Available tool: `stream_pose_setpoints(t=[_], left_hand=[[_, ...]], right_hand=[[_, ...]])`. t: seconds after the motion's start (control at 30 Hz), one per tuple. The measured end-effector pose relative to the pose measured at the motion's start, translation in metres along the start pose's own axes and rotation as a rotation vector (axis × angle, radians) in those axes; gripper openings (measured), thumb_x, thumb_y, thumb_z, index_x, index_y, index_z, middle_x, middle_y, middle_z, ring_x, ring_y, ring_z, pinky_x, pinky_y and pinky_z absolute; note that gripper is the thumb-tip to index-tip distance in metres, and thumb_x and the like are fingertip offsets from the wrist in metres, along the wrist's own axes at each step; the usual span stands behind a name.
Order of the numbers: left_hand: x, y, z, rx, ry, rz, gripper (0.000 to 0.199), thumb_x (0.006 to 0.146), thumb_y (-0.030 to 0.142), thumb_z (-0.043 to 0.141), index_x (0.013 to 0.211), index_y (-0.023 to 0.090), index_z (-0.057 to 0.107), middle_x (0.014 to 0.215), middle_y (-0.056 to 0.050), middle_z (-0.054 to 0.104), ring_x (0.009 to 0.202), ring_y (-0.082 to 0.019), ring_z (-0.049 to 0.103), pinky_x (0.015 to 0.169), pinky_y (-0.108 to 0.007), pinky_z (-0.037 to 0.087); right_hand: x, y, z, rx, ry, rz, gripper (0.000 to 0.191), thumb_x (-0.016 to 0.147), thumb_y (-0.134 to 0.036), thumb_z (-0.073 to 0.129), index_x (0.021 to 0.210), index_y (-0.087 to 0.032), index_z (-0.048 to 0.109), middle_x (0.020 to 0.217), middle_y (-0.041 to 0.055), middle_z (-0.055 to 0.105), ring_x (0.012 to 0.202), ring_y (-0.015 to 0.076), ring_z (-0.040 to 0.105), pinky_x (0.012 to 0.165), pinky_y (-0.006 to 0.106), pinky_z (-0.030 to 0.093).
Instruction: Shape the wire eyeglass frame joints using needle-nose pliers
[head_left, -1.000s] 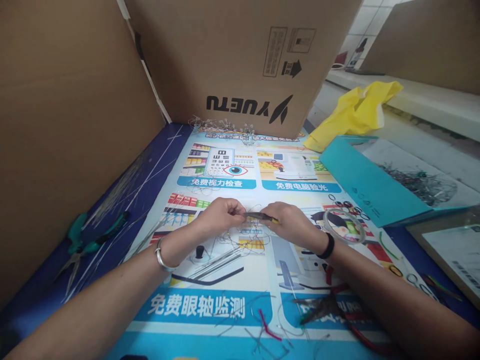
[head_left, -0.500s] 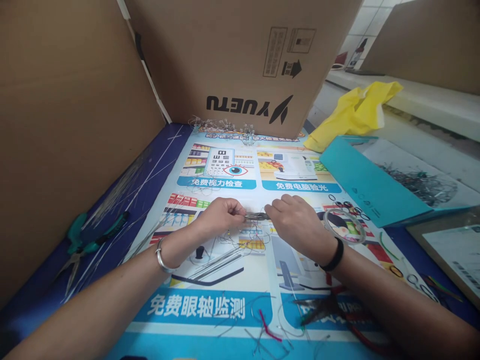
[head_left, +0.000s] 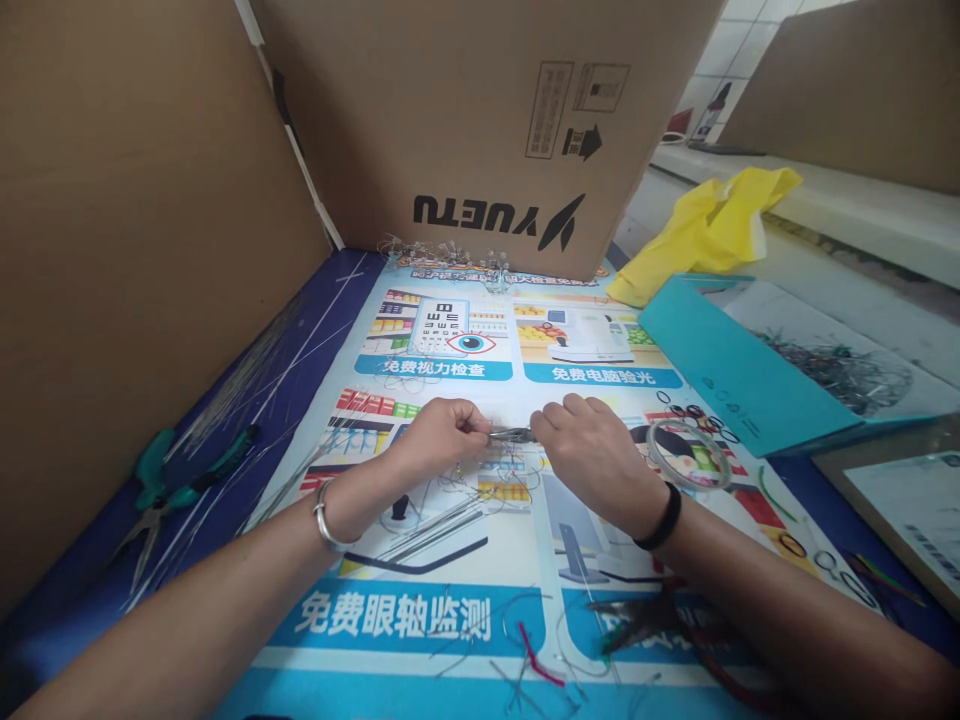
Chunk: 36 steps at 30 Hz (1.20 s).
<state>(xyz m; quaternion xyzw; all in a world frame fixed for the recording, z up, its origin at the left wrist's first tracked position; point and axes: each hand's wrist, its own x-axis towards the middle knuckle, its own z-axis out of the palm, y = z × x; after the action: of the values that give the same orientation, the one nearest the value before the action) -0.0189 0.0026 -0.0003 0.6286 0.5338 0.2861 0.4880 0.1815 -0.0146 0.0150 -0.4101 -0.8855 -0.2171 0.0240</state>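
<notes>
My right hand (head_left: 577, 440) is closed around a pair of pliers (head_left: 513, 434), whose metal jaws point left toward my other hand. My left hand (head_left: 454, 435) pinches a thin wire at the tips of those jaws; the wire itself is too fine to make out clearly. Below the hands lie thin wire pieces (head_left: 495, 480) and a bundle of straight wires (head_left: 431, 530) on the printed poster. A coil of clear line (head_left: 688, 453) rests beside my right wrist.
Green-handled pliers (head_left: 161, 490) lie at left by long wires (head_left: 232, 380). Red-handled scissors (head_left: 652, 620) sit under my right forearm. A teal box (head_left: 750, 370) holds wire pieces at right, near a yellow bag (head_left: 697, 235). A cardboard box (head_left: 480, 120) stands behind.
Hardly anything differs. Both hands stay in place at the pliers' jaws, and the view has shifted very slightly.
</notes>
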Motion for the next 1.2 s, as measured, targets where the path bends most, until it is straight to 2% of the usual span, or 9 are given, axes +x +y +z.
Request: stream_pose_setpoints(t=[0.27, 0.43, 0.63, 0.83, 1.07, 1.2], left_hand=[[0.000, 0.000, 0.000, 0.006, 0.005, 0.008, 0.002, 0.061, 0.014, 0.057, 0.062, 0.014, 0.058, 0.058, 0.004, 0.054, 0.052, -0.007, 0.044, 0.052, -0.020, 0.035], [-0.001, 0.001, -0.002, -0.029, -0.015, 0.029, 0.002, 0.063, 0.016, 0.059, 0.064, 0.014, 0.058, 0.061, 0.003, 0.057, 0.055, -0.008, 0.047, 0.052, -0.020, 0.035], [-0.001, 0.001, -0.005, -0.064, -0.067, -0.004, 0.003, 0.062, 0.016, 0.059, 0.064, 0.015, 0.058, 0.053, 0.006, 0.050, 0.048, -0.005, 0.038, 0.048, -0.019, 0.029], [-0.001, 0.002, -0.006, -0.137, -0.131, -0.050, 0.008, 0.061, 0.017, 0.060, 0.068, 0.015, 0.056, 0.054, 0.004, 0.053, 0.047, -0.005, 0.039, 0.046, -0.019, 0.026], [-0.001, 0.002, -0.006, -0.025, -0.076, 0.024, 0.002, 0.062, 0.014, 0.058, 0.063, 0.015, 0.056, 0.053, 0.006, 0.050, 0.047, -0.005, 0.037, 0.048, -0.019, 0.029], [-0.001, 0.000, -0.003, -0.005, -0.045, 0.026, 0.004, 0.062, 0.017, 0.060, 0.064, 0.015, 0.057, 0.054, 0.006, 0.049, 0.048, -0.005, 0.038, 0.049, -0.020, 0.031]], right_hand=[[0.000, 0.000, 0.004, 0.044, -0.056, 0.015, 0.013, 0.080, -0.008, 0.048, 0.077, -0.017, 0.057, 0.073, 0.0072, 0.058, 0.071, 0.0210, 0.045, 0.060, 0.033, 0.021], [0.002, 0.003, 0.013, 0.173, -0.157, 0.070, 0.016, 0.079, -0.008, 0.046, 0.076, -0.017, 0.059, 0.072, 0.0056, 0.061, 0.069, 0.0183, 0.050, 0.059, 0.031, 0.024], [0.005, 0.004, 0.013, 0.296, -0.256, 0.145, 0.015, 0.082, -0.014, 0.047, 0.081, -0.018, 0.062, 0.079, 0.0045, 0.064, 0.075, 0.0173, 0.055, 0.059, 0.027, 0.028], [0.005, 0.005, 0.014, 0.349, -0.250, 0.144, 0.016, 0.084, -0.017, 0.046, 0.082, -0.017, 0.062, 0.080, 0.0045, 0.064, 0.077, 0.0168, 0.055, 0.062, 0.026, 0.031], [0.005, 0.005, 0.014, 0.341, -0.239, 0.129, 0.016, 0.082, -0.013, 0.047, 0.082, -0.018, 0.063, 0.079, 0.0040, 0.064, 0.075, 0.0163, 0.053, 0.061, 0.026, 0.029], [0.004, 0.006, 0.016, 0.263, -0.162, 0.085, 0.016, 0.080, -0.011, 0.048, 0.080, -0.018, 0.063, 0.076, 0.0042, 0.062, 0.073, 0.0169, 0.050, 0.063, 0.028, 0.028]])
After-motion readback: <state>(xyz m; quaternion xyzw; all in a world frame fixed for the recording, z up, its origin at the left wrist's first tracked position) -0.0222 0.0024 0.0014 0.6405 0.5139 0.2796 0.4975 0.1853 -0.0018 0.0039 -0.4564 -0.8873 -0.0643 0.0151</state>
